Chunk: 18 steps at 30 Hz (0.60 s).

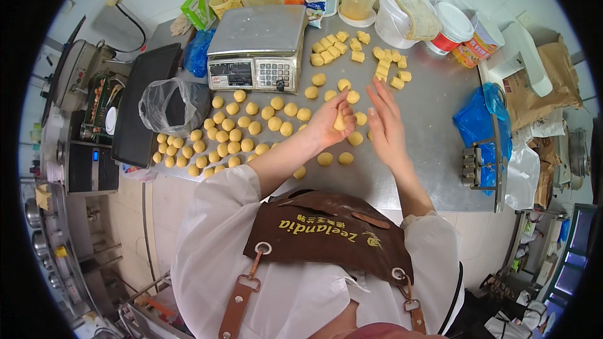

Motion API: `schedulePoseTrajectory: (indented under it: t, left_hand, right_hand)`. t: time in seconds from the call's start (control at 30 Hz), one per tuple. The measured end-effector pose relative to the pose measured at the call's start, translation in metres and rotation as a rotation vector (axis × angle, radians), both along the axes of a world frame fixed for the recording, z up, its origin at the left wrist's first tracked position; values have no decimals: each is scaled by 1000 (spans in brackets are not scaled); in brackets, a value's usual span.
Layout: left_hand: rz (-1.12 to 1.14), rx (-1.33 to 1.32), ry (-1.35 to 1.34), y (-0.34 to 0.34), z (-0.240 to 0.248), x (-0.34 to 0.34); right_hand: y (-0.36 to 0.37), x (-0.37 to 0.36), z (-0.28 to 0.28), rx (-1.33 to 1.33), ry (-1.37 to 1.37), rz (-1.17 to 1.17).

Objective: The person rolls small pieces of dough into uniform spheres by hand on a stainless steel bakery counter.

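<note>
Brown apron (pixel 326 232) over white sleeves lowest in view, closest to the lens, forearms running up from it to the worktop (pixel 433 107).

Left hand (pixel 328 124) curled around one dough piece (pixel 340 120), grip closed on it, fingers wrapped from the left, piece showing at the palm's right edge. Piece oblong rather than round, long axis roughly upright in the picture, pointing away from the body. Right hand (pixel 384 122) flat and open, fingers straight and together, holding nothing, palm turned left toward the piece. Just beside the piece, not touching as far as can be told; a narrow gap of worktop showing between the two hands. Piece thus lying to the left of the right palm, at about mid-palm height, and already inside the left grip, so left hand the nearer.

Outward from there: loose rolled balls (pixel 355 139) around and under both hands, a larger packed batch of balls (pixel 213 144) well to the left. Cut blocks (pixel 336 47) of uncut-looking dough farther up, beyond the fingertips. Scale (pixel 257 47) up and left of the hands, clear bag (pixel 173 105) beside it. Tubs (pixel 449 25) along the far edge, blue bag (pixel 480 122) at the right.
</note>
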<state>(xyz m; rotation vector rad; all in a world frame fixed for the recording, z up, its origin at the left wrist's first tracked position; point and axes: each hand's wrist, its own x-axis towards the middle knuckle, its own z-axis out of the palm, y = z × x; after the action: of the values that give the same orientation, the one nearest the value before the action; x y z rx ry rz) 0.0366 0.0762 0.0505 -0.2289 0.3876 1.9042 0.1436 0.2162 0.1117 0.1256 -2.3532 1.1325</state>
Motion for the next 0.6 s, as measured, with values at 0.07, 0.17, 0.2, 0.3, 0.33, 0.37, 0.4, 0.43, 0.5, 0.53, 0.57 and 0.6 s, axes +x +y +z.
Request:
schedulePoseTrajectory:
  t: [0.07, 0.17, 0.2, 0.3, 0.33, 0.37, 0.4, 0.43, 0.5, 0.53, 0.57, 0.6]
  left_hand:
    - [54, 4, 11, 7, 15, 7]
    - [-19, 54, 89, 16, 55, 38]
    - [-18, 44, 86, 12, 54, 43]
    - [-51, 3, 96, 8, 42, 39]
    - [-56, -11, 92, 5, 39, 40]
    - [-61, -26, 88, 2, 37, 40]
    - [-101, 126, 170, 8, 42, 46]
    - [-115, 158, 319, 10, 41, 43]
    - [-135, 176, 498, 7, 41, 36]
    - [-139, 170, 531, 6, 45, 32]
    - [-133, 131, 436, 4, 49, 33]
    - [-115, 90, 339, -1, 58, 36]
  right_hand:
    - [-7, -10, 3, 42, 14, 4]
    - [-36, -25, 0, 193, 72, 12]
    - [-48, -23, 5, 253, 84, 62]
    - [-51, -10, 12, 365, 94, 15]
    - [-37, -11, 14, 428, 80, -47]
    - [-31, -13, 15, 490, 67, -110]
    - [-42, -11, 17, 440, 106, -49]
    - [-57, -15, 26, 405, 156, 0]
    - [-61, -14, 30, 364, 198, 66]
    - [-55, -6, 28, 359, 191, 83]
    - [-47, -1, 27, 353, 184, 100]
    - [-36, -9, 34, 465, 134, -2]
